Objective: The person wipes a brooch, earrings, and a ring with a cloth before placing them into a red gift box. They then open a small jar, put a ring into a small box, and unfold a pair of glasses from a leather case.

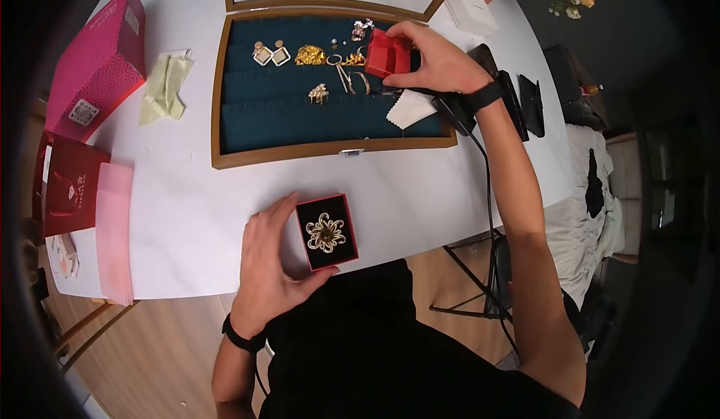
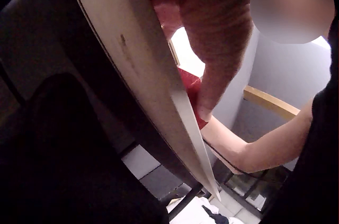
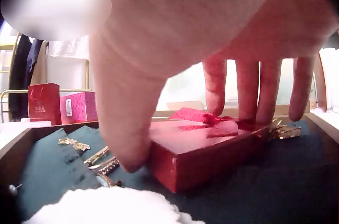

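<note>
R hand [image 1: 439, 63] is gripping the red bow-topped gift box [image 1: 388, 53] btwn thumb & fingers in the jewellery case [image 1: 300, 157], at 1 o'c from the brooch box [image 1: 345, 252], which L hand [image 1: 262, 261] is pinching on the worktop [image 1: 187, 224]. Prob. a box-handling step; next move is calling for a level R grip, clear of adj. jewellery [image 1: 310, 55], w/ L steady.

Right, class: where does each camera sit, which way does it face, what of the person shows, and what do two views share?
Head: on the head, facing forward and down at the table; left hand, right hand, arms and black clothing show.
Left wrist: on that wrist, facing past the left hand to the open box; the right arm shows beyond.
Right wrist: low over the display case, facing past palm and fingers to the bow-topped red piece.
Shared: head and right wrist both show that piece and the right hand.
</note>
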### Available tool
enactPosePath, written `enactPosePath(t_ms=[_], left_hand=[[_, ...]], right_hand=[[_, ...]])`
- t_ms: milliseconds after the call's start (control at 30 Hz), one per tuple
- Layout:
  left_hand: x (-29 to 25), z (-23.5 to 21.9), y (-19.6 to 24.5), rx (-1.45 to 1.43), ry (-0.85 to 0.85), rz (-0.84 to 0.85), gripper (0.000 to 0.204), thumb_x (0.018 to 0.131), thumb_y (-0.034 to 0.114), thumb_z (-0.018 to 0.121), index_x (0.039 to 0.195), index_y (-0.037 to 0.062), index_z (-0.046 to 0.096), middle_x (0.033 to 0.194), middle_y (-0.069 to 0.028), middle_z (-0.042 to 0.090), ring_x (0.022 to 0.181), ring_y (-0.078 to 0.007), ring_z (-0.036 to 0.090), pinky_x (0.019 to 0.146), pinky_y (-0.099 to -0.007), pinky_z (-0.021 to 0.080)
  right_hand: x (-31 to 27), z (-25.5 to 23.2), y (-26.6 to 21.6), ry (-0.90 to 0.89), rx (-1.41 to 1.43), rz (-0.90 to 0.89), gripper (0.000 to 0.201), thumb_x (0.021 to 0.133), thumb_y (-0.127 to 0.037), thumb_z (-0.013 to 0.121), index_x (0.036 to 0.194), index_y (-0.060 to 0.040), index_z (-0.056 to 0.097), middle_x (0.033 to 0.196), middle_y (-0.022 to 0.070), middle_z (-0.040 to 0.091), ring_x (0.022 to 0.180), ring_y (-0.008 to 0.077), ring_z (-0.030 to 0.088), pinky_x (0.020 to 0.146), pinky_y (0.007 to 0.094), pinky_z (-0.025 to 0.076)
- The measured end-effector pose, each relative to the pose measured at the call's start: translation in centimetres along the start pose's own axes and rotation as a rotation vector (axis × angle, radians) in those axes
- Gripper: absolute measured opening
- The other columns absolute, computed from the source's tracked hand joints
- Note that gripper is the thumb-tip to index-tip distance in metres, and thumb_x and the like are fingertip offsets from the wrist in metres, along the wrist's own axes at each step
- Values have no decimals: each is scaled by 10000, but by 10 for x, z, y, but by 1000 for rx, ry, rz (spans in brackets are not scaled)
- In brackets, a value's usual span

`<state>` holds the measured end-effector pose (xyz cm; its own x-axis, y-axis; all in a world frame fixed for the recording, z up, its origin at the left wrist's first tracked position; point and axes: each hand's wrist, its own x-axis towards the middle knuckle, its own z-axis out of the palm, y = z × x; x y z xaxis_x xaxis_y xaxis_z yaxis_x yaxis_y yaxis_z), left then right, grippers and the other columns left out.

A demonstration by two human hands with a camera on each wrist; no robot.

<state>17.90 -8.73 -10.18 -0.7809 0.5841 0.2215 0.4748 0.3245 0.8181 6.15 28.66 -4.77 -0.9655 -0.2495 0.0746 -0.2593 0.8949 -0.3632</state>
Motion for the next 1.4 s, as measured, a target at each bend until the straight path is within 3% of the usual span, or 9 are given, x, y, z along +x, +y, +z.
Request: enactPosePath(t_ms=[33,133,233,267,367,500,1133,1300,1400], left_hand=[[0,0,-1,-6,0,10,955,538,184,918,1361,19,461,1275,-174,558,1120,-365,532,986,-434,406],[-1,-2,-1,-18,-33,-3,943,553,166,901,1372,23,455,1282,-170,557,1120,-363,529,999,-426,401],[0,-6,-2,-20,-70,-50,964,539,181,916,1378,46,461,1308,-155,563,1159,-338,538,1016,-418,415],[0,-4,-4,-25,-55,-39,969,541,183,916,1382,49,455,1311,-152,565,1160,-335,539,1016,-419,414],[-1,-3,-6,-39,-54,-19,975,544,160,908,1393,49,441,1288,-153,561,1131,-340,536,997,-419,411],[0,-1,-6,-48,-51,-46,973,550,119,896,1403,53,433,1259,-151,558,1101,-343,532,975,-412,408],[-1,2,-9,-35,-61,-54,1119,553,204,933,1487,34,341,1330,-150,553,1207,-313,522,1043,-421,385],[4,-9,-5,-69,-84,111,1055,621,348,903,1461,1,368,1384,-226,481,1223,-369,502,1030,-430,394],[-2,-8,-10,-9,-146,162,785,763,348,814,1382,-5,484,1441,-232,445,1289,-381,473,1066,-461,382]], right_hand=[[2,5,3,5,58,7,715,649,-366,882,1196,-22,577,1157,184,609,1050,322,601,920,375,498],[-10,-9,-17,219,102,-42,684,666,-293,891,1210,-27,571,1070,140,643,1028,248,619,900,342,503],[-34,-29,-68,269,-7,-81,672,709,-230,860,1282,-67,551,1249,66,602,1137,191,582,951,345,434],[-45,-26,-79,286,49,-141,770,627,-256,906,1286,-78,551,1183,100,654,1080,230,630,923,343,485],[-79,3,-135,4,304,-145,880,566,-255,916,1344,-111,532,1259,101,614,1147,262,608,979,415,474],[-102,39,-173,-218,43,-197,933,574,-366,901,1369,-75,508,1282,86,544,1156,285,550,953,392,472],[-105,65,-177,-189,70,-147,899,600,-368,893,1362,-73,519,1264,57,543,1153,258,532,966,386,459],[-103,61,-178,-237,45,-145,926,610,-379,887,1386,-71,487,1283,82,530,1198,281,519,991,408,449],[-109,57,-180,-244,58,-121,952,590,-353,902,1392,-63,479,1330,109,516,1222,306,515,1022,419,437]])
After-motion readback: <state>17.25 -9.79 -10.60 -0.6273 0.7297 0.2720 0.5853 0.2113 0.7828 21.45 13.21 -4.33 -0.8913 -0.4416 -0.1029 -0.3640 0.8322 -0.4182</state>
